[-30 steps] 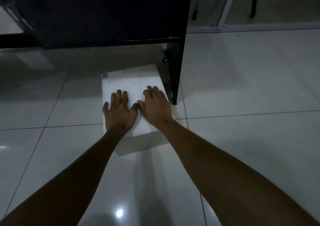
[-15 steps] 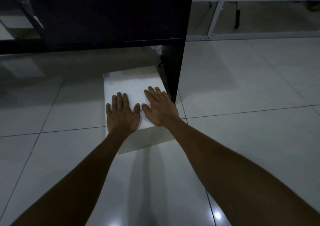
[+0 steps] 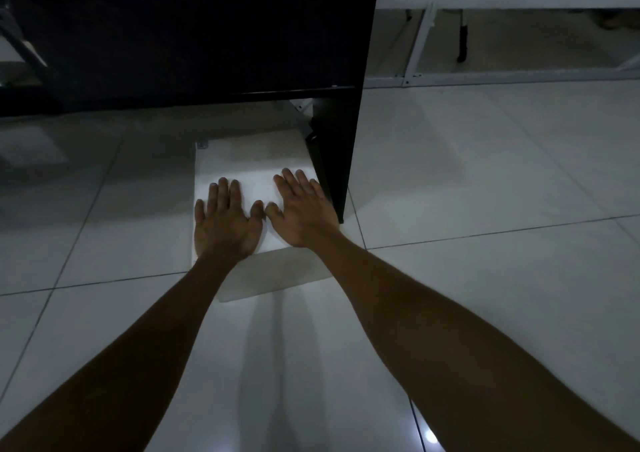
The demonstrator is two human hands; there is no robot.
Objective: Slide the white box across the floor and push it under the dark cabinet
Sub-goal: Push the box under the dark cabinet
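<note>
A flat white box (image 3: 254,160) lies on the tiled floor, just in front of the gap below the dark cabinet (image 3: 194,28). Its right edge runs close along the cabinet's black side panel (image 3: 334,153). My left hand (image 3: 225,221) rests flat on the box's near left part, fingers spread. Beside it, thumbs almost touching, my right hand (image 3: 301,214) lies flat on the near right part. Neither hand grips anything. The box's near side face (image 3: 273,276) shows below my wrists.
Glossy white floor tiles (image 3: 485,181) spread to the right and left. A white metal frame (image 3: 420,46) with legs stands at the back right, beside a thin dark leg (image 3: 462,41). Grey metal bars (image 3: 24,46) show at the far left.
The box has slid forward, its far edge now nearer the cabinet's lower opening. Both hands moved with it, still flat on top.
</note>
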